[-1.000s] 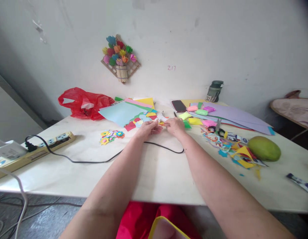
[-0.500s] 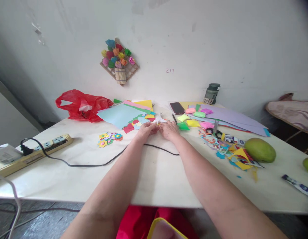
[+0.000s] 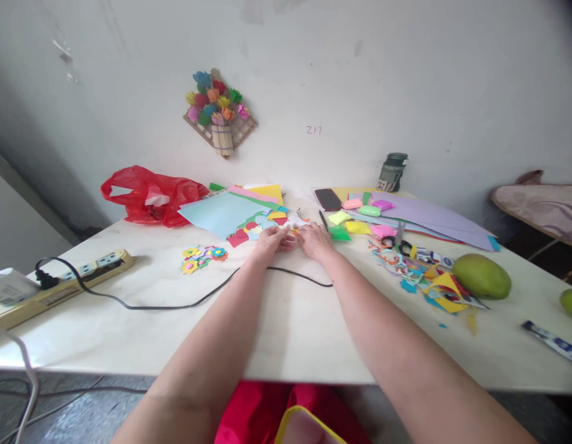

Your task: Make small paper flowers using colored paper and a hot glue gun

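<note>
Both hands are close together at the far middle of the table. My left hand (image 3: pixel 272 240) has its fingers curled inward, and whatever they pinch is too small to make out. Close beside it, my right hand (image 3: pixel 315 239) is bent palm down with its fingertips pointing at the left one's; what they hold is hidden. Just beyond the fingertips lies a white object (image 3: pixel 294 219) of unclear kind, with small orange bits near it. Coloured paper cutouts (image 3: pixel 251 228) in red, green and yellow lie left of my left hand, on a light blue sheet (image 3: pixel 212 213).
Paper flowers (image 3: pixel 203 259) and a black cord (image 3: pixel 175 307) from a power strip (image 3: pixel 96 265) lie left. To the right are clay packets (image 3: pixel 357 227), scissors (image 3: pixel 399 240), paper scraps (image 3: pixel 445 293), a mango (image 3: pixel 482 276), a phone (image 3: pixel 328 199) and a bottle (image 3: pixel 392 171). A red bag (image 3: pixel 151 197) sits back left.
My fingertips have drawn slightly apart, and more of the white object shows between them. The forearms stay nearly in place; the whole view has shifted a little.
</note>
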Motion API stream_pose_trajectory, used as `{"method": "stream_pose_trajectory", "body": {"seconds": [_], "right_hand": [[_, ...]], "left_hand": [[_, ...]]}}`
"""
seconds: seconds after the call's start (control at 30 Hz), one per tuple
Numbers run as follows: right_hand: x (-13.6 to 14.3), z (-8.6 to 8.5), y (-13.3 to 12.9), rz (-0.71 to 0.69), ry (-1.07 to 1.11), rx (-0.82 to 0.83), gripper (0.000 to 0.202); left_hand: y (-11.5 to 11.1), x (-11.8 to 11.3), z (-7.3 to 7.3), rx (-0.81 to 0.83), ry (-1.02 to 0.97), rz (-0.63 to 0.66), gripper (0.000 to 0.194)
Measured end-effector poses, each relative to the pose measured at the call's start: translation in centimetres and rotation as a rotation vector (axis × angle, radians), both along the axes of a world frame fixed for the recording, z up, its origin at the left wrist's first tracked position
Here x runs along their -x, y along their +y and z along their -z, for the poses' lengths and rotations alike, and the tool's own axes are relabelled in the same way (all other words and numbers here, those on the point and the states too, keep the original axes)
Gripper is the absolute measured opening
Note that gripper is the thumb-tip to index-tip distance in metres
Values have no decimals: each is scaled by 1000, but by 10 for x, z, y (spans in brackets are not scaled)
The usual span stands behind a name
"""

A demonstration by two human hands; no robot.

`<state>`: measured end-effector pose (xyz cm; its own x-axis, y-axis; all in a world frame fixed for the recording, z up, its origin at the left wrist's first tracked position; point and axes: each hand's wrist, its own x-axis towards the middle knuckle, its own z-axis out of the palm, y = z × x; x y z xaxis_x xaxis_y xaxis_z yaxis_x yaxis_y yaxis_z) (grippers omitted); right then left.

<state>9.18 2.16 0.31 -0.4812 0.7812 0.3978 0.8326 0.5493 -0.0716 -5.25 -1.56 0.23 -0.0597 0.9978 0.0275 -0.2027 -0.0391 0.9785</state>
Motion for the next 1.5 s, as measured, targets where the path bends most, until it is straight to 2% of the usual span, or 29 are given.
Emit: {"method": "stream_pose_trajectory", "body": {"seconds": [0.13,0.27,0.37,0.43,0.57,0.63,0.77,0.9,0.97,1.03,1.1,1.23,1.4,1.5], "right_hand": [[-7,1,8,17,248,37,25],[-8,6,18,10,622,198,18],[-5,6,20,-36,833,280,26],[-2,4,17,-60,893,294,31],[2,-2,9,-109,827,276,15],[4,-4,5,-159,766,214,11],[6,-6,-2,-248,629,95,10],[4,-10,-5,-290,661,137,8],[1,-11,-2,-236,781,201,15],[-3,-10,3,-123,879,277,21],[-5,-7,8,-58,902,354,27],[-4,-1,13,-97,828,474,30],[-3,-5,10,-44,835,401,20],[-7,-11,6,-66,855,451,18]], "left_hand": [[-1,1,-2,22,-24,10,27],[-4,1,-6,45,-55,37,24],[-6,0,-9,60,-60,38,26],[-7,-1,-10,68,-56,40,30],[-4,-2,-10,102,-84,61,41],[-2,-2,-9,100,-123,95,42],[1,-1,-5,53,-182,142,25],[3,2,-2,11,-166,86,13],[3,3,-2,6,-140,83,14],[2,2,-3,10,-104,121,17],[0,0,-4,9,-73,168,19],[-2,-4,-5,7,-41,197,21],[-1,-7,-4,44,-15,177,20],[-1,-10,-4,30,-14,196,20]]}}
